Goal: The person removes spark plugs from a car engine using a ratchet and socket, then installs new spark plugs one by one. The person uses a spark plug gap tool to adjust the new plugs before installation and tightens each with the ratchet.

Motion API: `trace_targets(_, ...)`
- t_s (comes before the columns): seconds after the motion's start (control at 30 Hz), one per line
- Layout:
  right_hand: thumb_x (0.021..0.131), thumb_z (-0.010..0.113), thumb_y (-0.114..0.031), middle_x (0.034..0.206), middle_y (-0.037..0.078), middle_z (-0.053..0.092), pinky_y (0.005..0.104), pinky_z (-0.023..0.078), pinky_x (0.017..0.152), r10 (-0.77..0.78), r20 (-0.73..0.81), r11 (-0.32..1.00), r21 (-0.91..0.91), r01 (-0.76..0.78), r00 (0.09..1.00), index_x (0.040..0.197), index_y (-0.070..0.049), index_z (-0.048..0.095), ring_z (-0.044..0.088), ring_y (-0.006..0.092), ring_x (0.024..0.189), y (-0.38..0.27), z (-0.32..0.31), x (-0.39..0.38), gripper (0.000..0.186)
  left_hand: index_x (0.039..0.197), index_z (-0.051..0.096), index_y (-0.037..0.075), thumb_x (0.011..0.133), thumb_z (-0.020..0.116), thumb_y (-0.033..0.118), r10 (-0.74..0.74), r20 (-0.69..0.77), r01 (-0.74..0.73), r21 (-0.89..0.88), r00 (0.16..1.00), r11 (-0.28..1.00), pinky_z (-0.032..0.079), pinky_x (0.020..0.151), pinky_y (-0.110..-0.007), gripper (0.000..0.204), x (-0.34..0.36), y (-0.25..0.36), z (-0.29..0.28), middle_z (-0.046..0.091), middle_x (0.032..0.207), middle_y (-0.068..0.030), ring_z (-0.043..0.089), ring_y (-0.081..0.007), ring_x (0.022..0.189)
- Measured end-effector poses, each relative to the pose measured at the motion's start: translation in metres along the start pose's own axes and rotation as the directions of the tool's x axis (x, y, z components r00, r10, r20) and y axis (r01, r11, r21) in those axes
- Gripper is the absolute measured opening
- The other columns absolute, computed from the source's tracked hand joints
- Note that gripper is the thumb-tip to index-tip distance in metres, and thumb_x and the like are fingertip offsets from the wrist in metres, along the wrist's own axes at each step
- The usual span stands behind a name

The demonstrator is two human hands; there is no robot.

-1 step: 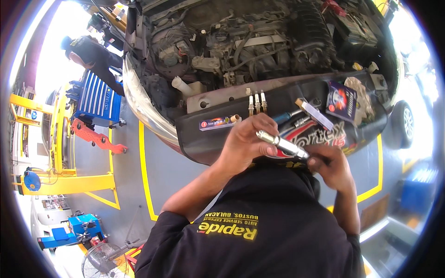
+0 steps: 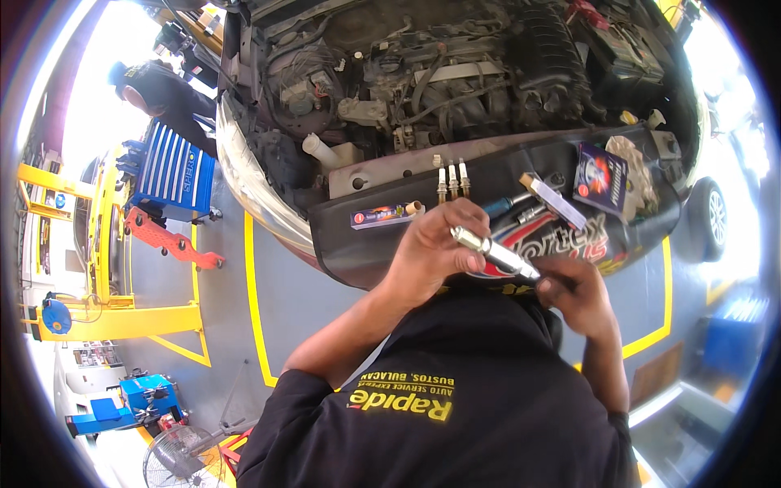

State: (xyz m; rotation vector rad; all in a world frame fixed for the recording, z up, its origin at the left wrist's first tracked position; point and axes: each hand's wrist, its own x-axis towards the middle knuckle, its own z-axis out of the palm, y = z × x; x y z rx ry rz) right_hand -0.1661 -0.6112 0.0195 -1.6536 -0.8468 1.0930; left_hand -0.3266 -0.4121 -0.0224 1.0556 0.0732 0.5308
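A metal spark plug (image 2: 488,249) with a white insulator slants down to the right in front of my chest. Its metal end is pinched between the thumb and fingers of my left hand (image 2: 435,244). At the white end, the fingertips of my right hand (image 2: 582,294) close around the tip, which they partly hide. Just beyond my left hand, three more spark plugs (image 2: 453,180) lie side by side on a black fender cover (image 2: 342,250). A small spark plug box (image 2: 378,215) rests to their left, with a cardboard tube poking out.
The open engine bay (image 2: 439,73) fills the far side. On the cover's right lie a blue-handled tool (image 2: 506,203), a metal socket (image 2: 533,214), a white-and-brown box (image 2: 557,202), a dark printed box (image 2: 600,180) and a crumpled rag (image 2: 639,183). A co-worker (image 2: 167,98) bends near a blue tool cabinet (image 2: 172,171).
My right hand has shifted very slightly left at the spark plug's end. The co-worker's arm at the far left has moved a little. Everything else stays in place.
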Motion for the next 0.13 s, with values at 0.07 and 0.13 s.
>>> trace_targets(0.07,0.094,0.065,-0.009,0.083,0.003,0.065,0.0241,0.048,0.067,0.023,0.019,0.993,0.119,-0.025,1.000,0.119,0.003,0.064,0.058,0.0087,0.073,0.010,0.007,0.000,0.028,0.103,0.064,0.005,0.076,0.080,0.005,-0.043,-0.010,0.042,-0.091,0.999,0.995,0.048,0.085,-0.033,0.032,-0.001,-0.001,0.000,0.058,0.108,-0.0121,0.059,-0.0206,0.099)
trace_targets(0.13,0.096,0.064,-0.012,0.087,0.004,0.066,0.0253,0.049,0.068,-0.020,0.055,0.978,0.210,0.008,0.998,0.126,0.001,0.061,0.058,0.0096,0.075,0.025,0.010,0.000,0.033,0.107,0.065,0.007,0.076,0.081,0.007,-0.105,-0.009,0.103,-0.119,0.994,0.988,0.048,0.088,-0.033,0.035,-0.001,0.003,0.001,0.058,0.108,-0.0123,0.058,-0.0214,0.103)
